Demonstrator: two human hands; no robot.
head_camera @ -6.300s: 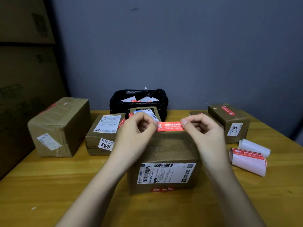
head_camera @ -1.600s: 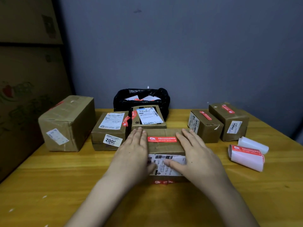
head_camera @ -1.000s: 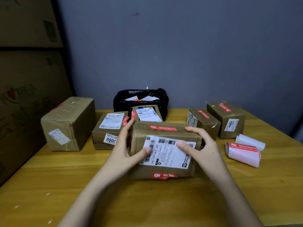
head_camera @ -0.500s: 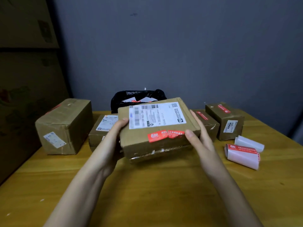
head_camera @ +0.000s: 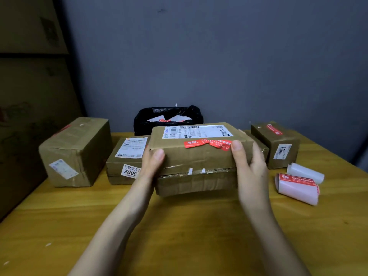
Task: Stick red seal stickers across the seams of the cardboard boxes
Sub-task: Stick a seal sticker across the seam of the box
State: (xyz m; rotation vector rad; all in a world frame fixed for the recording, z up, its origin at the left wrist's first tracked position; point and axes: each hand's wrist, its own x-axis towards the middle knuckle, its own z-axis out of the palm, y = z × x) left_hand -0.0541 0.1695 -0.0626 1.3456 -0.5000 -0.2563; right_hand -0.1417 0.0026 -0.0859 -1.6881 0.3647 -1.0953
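Both grips clasp the cardboard box (head_camera: 199, 156): left hand (head_camera: 152, 162) and right hand (head_camera: 250, 168) at its ends.

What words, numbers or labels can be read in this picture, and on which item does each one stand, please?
"3002": upside down on a white tag on the small box left of the held box.
"1001": sideways on a white tag on the far right box.
Shipping labels, red seal sticker and sticker roll: print too small or blurred to read.
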